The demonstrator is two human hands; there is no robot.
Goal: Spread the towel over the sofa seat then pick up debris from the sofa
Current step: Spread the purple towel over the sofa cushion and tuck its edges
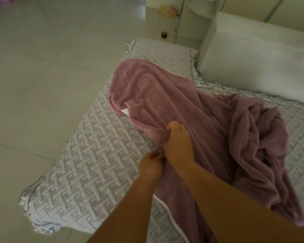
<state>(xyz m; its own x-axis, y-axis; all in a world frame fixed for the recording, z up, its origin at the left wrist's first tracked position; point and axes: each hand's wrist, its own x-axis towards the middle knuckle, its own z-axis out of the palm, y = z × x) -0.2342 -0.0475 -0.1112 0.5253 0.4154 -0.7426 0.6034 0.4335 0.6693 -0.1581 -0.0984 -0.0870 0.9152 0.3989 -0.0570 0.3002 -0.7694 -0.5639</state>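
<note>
Both hands are working close together at the near edge of the pink towel (191, 109), which is lying rumpled across the sofa seat (88, 155), a quilted grey cover w/ a woven pattern. The right hand (178, 144) is reaching further in, fingers curled tight and pinching a ridge of the plush fabric, knuckles up, so it is closed on the towel. The left hand (152, 165) is sitting just beside and slightly nearer the camera, touching the right wrist area; its fingers are curled inward at the towel's edge and appear to be gripping the hem, though the fingertips are partly hidden, so how firmly can't be told. The towel is lying partly flattened toward the far left corner of the seat, w/ a white edge strip showing underneath, while its right half is bunching in heavy folds near the white back cushion (256, 64). A good part of the seat on the left is lying uncovered. Pale tiled floor (42, 67) is showing beyond the seat's edge.
</note>
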